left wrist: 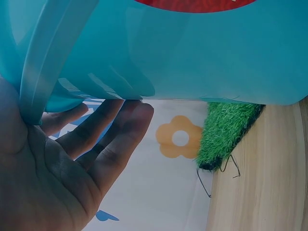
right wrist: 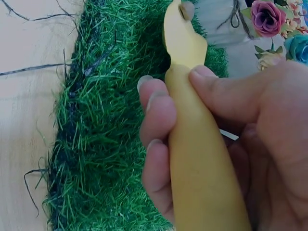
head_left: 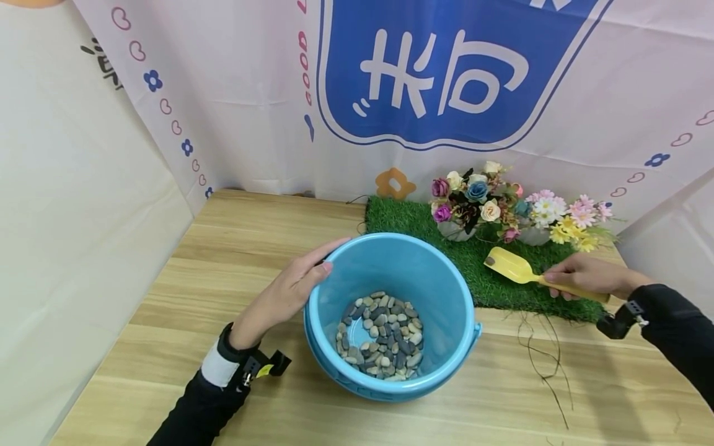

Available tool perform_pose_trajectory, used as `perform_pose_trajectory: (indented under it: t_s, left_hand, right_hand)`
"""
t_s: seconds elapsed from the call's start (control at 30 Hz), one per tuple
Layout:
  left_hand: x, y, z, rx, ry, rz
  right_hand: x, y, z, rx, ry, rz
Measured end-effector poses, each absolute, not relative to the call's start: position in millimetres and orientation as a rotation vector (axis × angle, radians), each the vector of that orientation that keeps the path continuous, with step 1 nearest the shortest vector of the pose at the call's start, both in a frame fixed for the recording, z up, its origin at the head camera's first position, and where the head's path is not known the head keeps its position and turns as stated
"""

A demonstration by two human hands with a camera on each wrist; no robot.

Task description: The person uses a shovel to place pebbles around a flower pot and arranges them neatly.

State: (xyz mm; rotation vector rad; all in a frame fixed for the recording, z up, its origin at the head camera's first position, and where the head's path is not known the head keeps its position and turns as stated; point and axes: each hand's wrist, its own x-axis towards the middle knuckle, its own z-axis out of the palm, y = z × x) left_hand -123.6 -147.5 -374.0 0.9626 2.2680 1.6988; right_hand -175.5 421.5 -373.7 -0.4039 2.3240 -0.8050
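A blue bucket [head_left: 390, 263] stands on the table, its bottom largely covered with grey and tan pebbles [head_left: 385, 337]. My left hand [head_left: 287, 288] rests against the bucket's left side at the rim. Its fairly straight fingers touch the outer wall beside the bucket handle [left wrist: 53, 53] in the left wrist view. Over the artificial grass mat, my right hand [head_left: 588, 275] grips a yellow toy shovel [head_left: 510, 266] by its handle [right wrist: 197, 159]. The shovel's blade points left toward the bucket, and one dark pebble [head_left: 489, 261] sits near its tip.
Two pots of artificial flowers [head_left: 480, 195] stand at the back of the green grass mat [head_left: 398, 214]. Loose dark threads [head_left: 549, 371] trail from its front edge onto the wooden table [head_left: 206, 266]. A printed curtain [head_left: 251, 124] hangs behind.
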Motion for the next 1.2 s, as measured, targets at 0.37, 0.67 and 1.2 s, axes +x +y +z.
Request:
perform_pose_trajectory:
  t_s: [0.37, 0.67, 1.2]
  left_hand:
    - [-124, -146, -373, 0.961, 2.259, 1.703]
    - [-124, -147, -374, 0.972, 2.272, 1.698]
    - [-123, -148, -374, 0.972, 2.289, 1.688]
  right_hand:
    - [-175, 401, -369, -0.352, 2.31, -0.788]
    - [-177, 379, -348, -0.308, 2.317, -0.728]
    - [-165, 379, -313, -0.386, 2.312, -0.615]
